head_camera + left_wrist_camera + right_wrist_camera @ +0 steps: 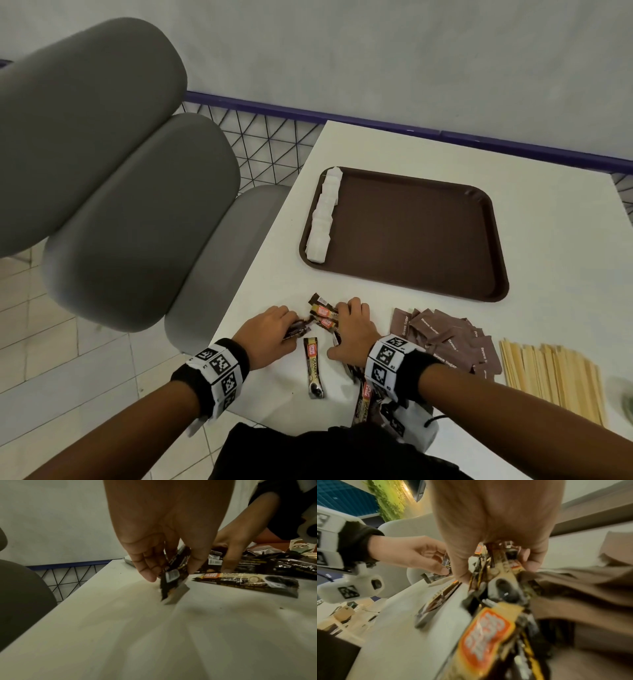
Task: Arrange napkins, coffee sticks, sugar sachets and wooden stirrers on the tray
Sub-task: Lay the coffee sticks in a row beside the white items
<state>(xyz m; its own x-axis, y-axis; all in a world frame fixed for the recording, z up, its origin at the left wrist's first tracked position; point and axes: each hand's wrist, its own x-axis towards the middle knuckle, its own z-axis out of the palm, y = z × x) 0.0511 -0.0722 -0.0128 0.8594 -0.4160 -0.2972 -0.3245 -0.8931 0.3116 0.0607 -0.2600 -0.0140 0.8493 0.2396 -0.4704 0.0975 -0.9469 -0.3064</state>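
Gathering coffee sticks below the tray, lower centre of the head view.

I see the tray (411, 236), right of centre, holding napkins (322, 219) along its left edge. My right hand (352, 329) curls over the coffee sticks (323, 317); my left hand (270, 330) pinches a few. Next I judge: bundle them and carry them to the tray.

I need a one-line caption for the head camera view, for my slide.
Both hands, left hand and right hand, gather coffee sticks on the table; only napkins lie on the tray.
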